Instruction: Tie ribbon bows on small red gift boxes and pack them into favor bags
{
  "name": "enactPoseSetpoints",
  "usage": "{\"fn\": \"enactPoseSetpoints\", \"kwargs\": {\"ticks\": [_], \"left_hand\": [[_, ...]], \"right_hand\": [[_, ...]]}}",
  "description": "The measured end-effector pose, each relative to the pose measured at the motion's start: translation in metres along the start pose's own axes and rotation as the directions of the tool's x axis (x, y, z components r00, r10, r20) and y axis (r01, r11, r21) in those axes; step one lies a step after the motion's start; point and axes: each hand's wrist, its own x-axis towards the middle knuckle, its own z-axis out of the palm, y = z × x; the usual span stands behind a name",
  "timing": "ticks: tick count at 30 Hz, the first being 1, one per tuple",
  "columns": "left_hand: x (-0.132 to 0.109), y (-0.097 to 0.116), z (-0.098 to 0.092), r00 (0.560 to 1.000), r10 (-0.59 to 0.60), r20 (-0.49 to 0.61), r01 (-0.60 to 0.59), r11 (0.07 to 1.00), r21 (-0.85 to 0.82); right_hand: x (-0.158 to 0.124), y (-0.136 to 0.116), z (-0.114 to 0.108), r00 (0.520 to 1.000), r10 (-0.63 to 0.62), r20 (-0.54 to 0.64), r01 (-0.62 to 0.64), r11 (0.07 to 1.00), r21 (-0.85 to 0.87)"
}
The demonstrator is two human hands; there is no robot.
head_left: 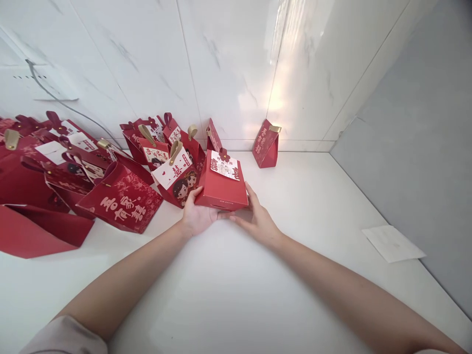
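Between my two hands is a red gift box (224,191) with a white printed tag (224,166) and a dark red flower piece at its top. My left hand (199,212) grips its lower left side, thumb on the edge and fingers partly hidden beneath. On the other side, my right hand (258,219) has its fingers along the right side and under the bottom edge. Just left of the held box stands another red gift box (186,189) with a cartoon couple and a gold ribbon loop.
Many red gift boxes crowd the left of the white table (236,295), including one with white lettering (123,204). A small red box (266,143) stands alone by the marble wall (228,73). White paper (394,243) lies at the right edge. A grey cable (70,105) hangs at left.
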Motion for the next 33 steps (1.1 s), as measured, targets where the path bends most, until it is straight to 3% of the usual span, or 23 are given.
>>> {"fn": "enactPoseSetpoints", "kwargs": {"ticks": [5, 10, 13, 16, 19, 23, 33], "left_hand": [[-0.002, 0.001, -0.002, 1.000, 0.012, -0.004, -0.012, 0.999, 0.043], [0.001, -0.010, -0.011, 0.989, 0.122, -0.081, -0.098, 0.962, 0.256], [0.005, -0.021, -0.014, 0.919, 0.371, -0.131, -0.289, 0.863, 0.415], [0.006, -0.029, -0.015, 0.843, 0.535, -0.046, -0.454, 0.756, 0.471], [0.005, -0.031, -0.017, 0.846, 0.533, 0.031, -0.471, 0.719, 0.511], [0.005, -0.028, -0.021, 0.838, 0.545, 0.041, -0.458, 0.660, 0.595], [0.007, -0.016, -0.018, 0.803, 0.574, 0.160, -0.476, 0.456, 0.752]], "right_hand": [[-0.004, -0.012, -0.002, 0.999, -0.030, -0.023, 0.032, 0.995, 0.097], [-0.005, -0.012, -0.001, 0.988, 0.051, -0.144, -0.039, 0.995, 0.089], [-0.003, -0.007, 0.000, 0.959, 0.063, -0.275, -0.036, 0.994, 0.103], [-0.001, -0.004, 0.001, 0.946, 0.052, -0.319, -0.020, 0.995, 0.103], [-0.001, -0.004, 0.002, 0.964, 0.062, -0.257, -0.040, 0.995, 0.088], [-0.002, -0.005, 0.002, 0.978, 0.083, -0.192, -0.056, 0.988, 0.141], [-0.002, -0.002, 0.001, 0.976, 0.069, -0.204, -0.047, 0.993, 0.111]]}}
